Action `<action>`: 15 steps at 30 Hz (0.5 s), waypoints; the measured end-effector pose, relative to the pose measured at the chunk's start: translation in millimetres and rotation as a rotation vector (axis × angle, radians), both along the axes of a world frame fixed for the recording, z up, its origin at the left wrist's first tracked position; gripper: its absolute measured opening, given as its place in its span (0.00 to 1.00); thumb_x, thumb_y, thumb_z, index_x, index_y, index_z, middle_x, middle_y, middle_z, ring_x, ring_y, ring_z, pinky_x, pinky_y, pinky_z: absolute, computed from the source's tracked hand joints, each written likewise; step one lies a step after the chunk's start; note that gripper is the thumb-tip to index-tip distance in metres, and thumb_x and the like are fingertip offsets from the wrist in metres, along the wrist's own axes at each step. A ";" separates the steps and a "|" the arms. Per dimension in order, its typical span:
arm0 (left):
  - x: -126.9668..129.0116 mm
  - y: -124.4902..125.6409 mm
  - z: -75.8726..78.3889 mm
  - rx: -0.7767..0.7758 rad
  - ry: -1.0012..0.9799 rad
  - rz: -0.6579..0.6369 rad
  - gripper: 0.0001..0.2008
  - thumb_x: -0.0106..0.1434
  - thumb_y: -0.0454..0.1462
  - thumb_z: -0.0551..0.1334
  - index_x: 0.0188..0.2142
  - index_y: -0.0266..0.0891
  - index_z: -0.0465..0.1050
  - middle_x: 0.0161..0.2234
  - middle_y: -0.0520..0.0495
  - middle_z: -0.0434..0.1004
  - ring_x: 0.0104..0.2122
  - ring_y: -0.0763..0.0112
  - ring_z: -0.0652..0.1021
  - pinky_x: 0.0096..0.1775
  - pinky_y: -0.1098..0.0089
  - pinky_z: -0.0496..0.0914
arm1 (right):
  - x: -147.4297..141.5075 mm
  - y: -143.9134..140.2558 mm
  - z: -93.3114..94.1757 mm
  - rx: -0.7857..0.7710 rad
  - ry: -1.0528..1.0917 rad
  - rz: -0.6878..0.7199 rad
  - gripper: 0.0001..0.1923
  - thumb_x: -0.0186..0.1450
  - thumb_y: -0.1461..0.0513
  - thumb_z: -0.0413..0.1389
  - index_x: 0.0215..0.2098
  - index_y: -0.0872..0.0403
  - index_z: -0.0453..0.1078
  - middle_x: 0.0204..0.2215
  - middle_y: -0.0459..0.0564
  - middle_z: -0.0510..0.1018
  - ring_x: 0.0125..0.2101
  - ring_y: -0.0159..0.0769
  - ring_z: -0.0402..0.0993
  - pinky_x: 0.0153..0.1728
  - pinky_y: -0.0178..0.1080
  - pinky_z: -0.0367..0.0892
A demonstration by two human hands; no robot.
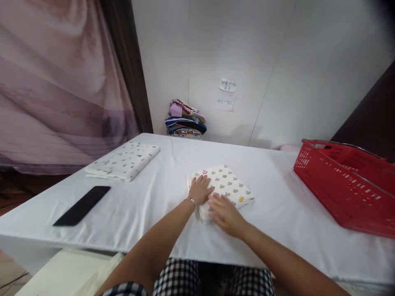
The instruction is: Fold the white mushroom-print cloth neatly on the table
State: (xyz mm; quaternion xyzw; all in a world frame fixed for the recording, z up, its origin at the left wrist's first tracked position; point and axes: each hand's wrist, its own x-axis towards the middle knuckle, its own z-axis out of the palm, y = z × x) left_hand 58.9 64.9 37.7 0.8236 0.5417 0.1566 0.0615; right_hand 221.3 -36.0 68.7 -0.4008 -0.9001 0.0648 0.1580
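A folded white cloth (230,183) printed with grey bunny-like shapes and a few coloured motifs lies at an angle on the table in front of me. My left hand (200,190) rests flat on its left part, fingers stretched out, a bracelet at the wrist. Over the cloth's near edge is my right hand (226,214), its fingers extended and slightly blurred. The two hands are close together, and neither grips the fabric. Parts of the cloth are hidden under them.
Another folded patterned cloth (126,160) lies on the white table (271,230) at left, near a flat black rectangle (82,205). At right stands a red basket (348,189). A pile of folded fabrics (185,120) sits beyond the far edge, by the wall with paper notes (225,102).
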 end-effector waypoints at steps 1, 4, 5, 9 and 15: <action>0.6 -1.0 0.1 0.009 0.005 0.001 0.24 0.66 0.45 0.49 0.59 0.43 0.60 0.63 0.43 0.54 0.63 0.57 0.55 0.61 0.49 0.45 | 4.5 11.9 10.0 0.035 0.028 -0.060 0.22 0.68 0.58 0.42 0.60 0.51 0.59 0.60 0.51 0.61 0.62 0.39 0.49 0.61 0.49 0.46; 3.0 -2.9 -0.2 0.021 0.005 0.032 0.25 0.66 0.47 0.48 0.59 0.44 0.60 0.63 0.44 0.55 0.63 0.56 0.53 0.61 0.48 0.42 | 8.7 58.9 31.1 0.091 0.062 -0.186 0.23 0.68 0.59 0.43 0.59 0.53 0.59 0.61 0.53 0.60 0.63 0.41 0.47 0.59 0.49 0.49; 3.8 -3.2 -0.3 0.018 0.002 0.046 0.25 0.66 0.48 0.47 0.59 0.45 0.60 0.63 0.45 0.55 0.63 0.55 0.53 0.61 0.46 0.41 | 7.0 76.1 33.6 0.073 0.039 -0.212 0.23 0.68 0.59 0.43 0.59 0.54 0.59 0.61 0.54 0.59 0.63 0.42 0.46 0.59 0.48 0.50; 5.2 -3.7 -2.4 0.031 -0.002 0.089 0.26 0.64 0.50 0.49 0.59 0.47 0.61 0.63 0.45 0.54 0.64 0.51 0.50 0.60 0.43 0.39 | -6.6 135.9 21.2 -0.057 -0.107 -0.277 0.25 0.68 0.57 0.44 0.60 0.58 0.57 0.64 0.57 0.53 0.64 0.44 0.42 0.59 0.49 0.47; 4.3 -3.3 -10.2 0.079 -0.022 0.136 0.27 0.63 0.50 0.51 0.60 0.47 0.60 0.63 0.43 0.55 0.63 0.49 0.52 0.60 0.44 0.41 | -14.0 171.6 -21.8 -0.192 -0.182 -0.354 0.32 0.69 0.48 0.36 0.66 0.55 0.45 0.66 0.54 0.45 0.65 0.42 0.36 0.61 0.52 0.37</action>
